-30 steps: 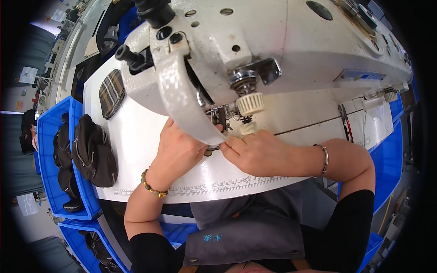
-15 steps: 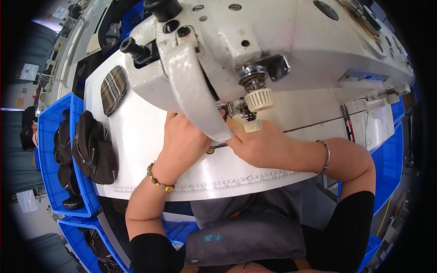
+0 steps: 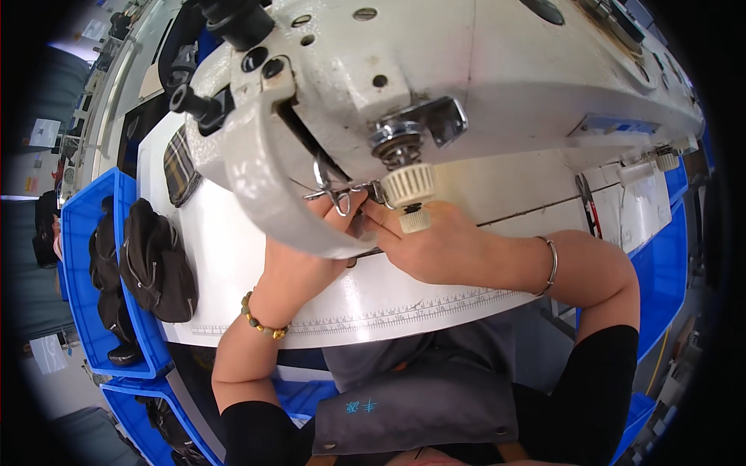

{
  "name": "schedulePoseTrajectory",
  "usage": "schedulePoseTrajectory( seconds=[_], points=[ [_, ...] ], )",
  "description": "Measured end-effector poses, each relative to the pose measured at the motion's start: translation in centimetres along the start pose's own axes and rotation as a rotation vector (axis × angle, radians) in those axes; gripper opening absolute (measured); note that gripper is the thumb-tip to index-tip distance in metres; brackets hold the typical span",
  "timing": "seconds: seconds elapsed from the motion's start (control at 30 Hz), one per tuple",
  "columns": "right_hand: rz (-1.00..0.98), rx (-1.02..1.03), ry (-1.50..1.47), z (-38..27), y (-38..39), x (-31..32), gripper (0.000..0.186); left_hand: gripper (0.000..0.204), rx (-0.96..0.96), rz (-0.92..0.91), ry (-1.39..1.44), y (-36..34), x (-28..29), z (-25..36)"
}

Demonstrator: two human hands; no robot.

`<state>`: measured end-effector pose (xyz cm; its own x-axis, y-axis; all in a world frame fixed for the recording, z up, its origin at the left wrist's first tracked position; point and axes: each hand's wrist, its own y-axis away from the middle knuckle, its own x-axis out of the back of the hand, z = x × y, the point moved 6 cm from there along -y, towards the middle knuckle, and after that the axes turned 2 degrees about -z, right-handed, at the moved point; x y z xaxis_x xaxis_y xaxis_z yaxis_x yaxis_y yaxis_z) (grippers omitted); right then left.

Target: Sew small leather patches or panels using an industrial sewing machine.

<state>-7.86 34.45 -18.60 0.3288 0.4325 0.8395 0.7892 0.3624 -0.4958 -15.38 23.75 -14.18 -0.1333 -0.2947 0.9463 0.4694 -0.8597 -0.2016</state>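
**Both hands in close at the sewing machine's working end**

White table (image 3: 225, 272) carries the sewing machine (image 3: 528, 101): long axis left to right, working end pointing left, curved white guard (image 3: 250, 159) on the near side. Black pouch (image 3: 158, 272) by the table's left edge; plaid piece (image 3: 179, 172) farther back, partly behind the machine.

Left hand (image 3: 299, 266) and right hand (image 3: 435, 247) meet at the guard, near the cream knob (image 3: 409, 184). Grip: fingers bent and bunched; can't tell what, if anything, they pinch.

My read: fine finger work in hand; next move calls for steady, well-placed fingertips. Any small part there is hidden, direction unknown.
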Motion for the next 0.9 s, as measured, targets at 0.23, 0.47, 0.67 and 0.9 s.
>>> schedulePoseTrajectory(
  seconds=[0.23, 0.47, 0.67, 0.9],
  points=[
    [-0.051, -0.037, -0.155, 0.1, -0.2, -0.3, 0.016, 0.031, -0.086, 0.076, -0.151, 0.0, -0.7, 0.1],
    [-0.097, -0.009, -0.196, -0.6, -0.7, 1.1, 0.022, 0.032, -0.058, 0.086, -0.041, 0.0, -1.3, -0.3],
    [-0.129, 0.008, -0.163, -0.8, -0.6, 1.0, 0.016, 0.034, 0.01, -0.008, -0.038, 0.0, -2.1, -0.1],
    [-0.094, -0.052, -0.108, 0.1, -0.3, -0.4, 0.011, 0.036, -0.031, 0.035, -0.122, -0.5, -2.1, 0.8]
  ],
)
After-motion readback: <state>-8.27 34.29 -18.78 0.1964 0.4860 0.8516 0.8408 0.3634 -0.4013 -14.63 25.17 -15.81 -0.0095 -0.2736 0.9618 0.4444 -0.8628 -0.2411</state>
